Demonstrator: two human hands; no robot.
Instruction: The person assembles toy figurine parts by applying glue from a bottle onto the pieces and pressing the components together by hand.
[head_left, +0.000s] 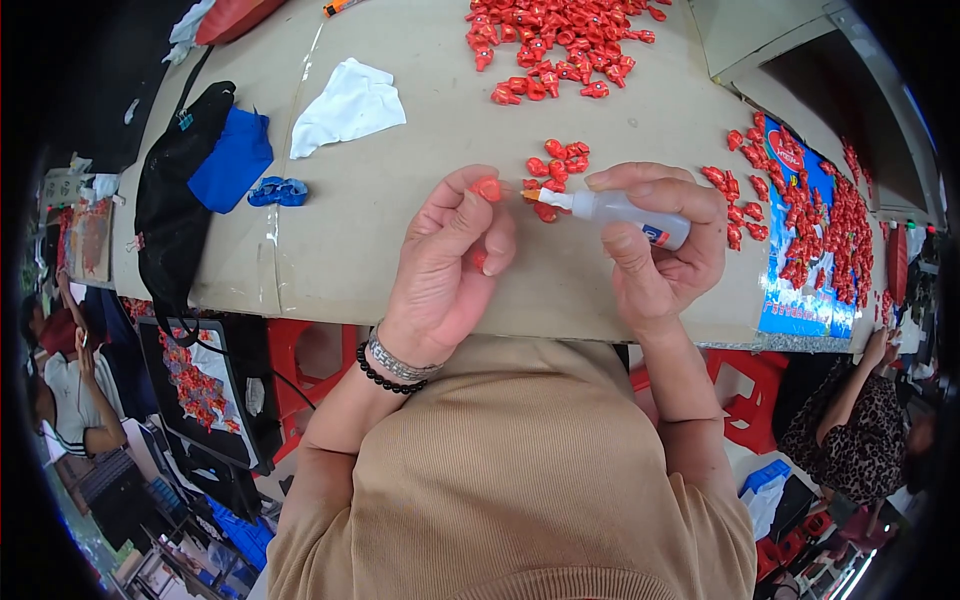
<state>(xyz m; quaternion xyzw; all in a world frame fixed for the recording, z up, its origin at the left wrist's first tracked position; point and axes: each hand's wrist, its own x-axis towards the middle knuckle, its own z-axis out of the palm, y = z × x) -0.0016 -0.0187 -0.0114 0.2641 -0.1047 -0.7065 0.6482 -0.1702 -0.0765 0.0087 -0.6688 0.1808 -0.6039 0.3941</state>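
Note:
My left hand (440, 270) pinches a small glossy red plastic piece (487, 188) between thumb and forefinger. A second red piece (480, 262) shows against its curled fingers. My right hand (655, 285) grips a translucent squeeze bottle (625, 214), tilted almost level, with a white cap and a thin brownish tip (530, 195). That tip points at the pinched piece, close to it; whether they touch I cannot tell. Just beyond both hands, a little cluster of red pieces (555, 160) lies on the table, partly behind the bottle's tip.
A heap of red pieces (560, 40) covers the table's far middle. More red pieces (825, 235) lie on a blue printed sheet (800, 320) at right. A white cloth (350, 105), a blue cloth (235, 160) and a black bag (180, 200) are at left. Other people work at both sides.

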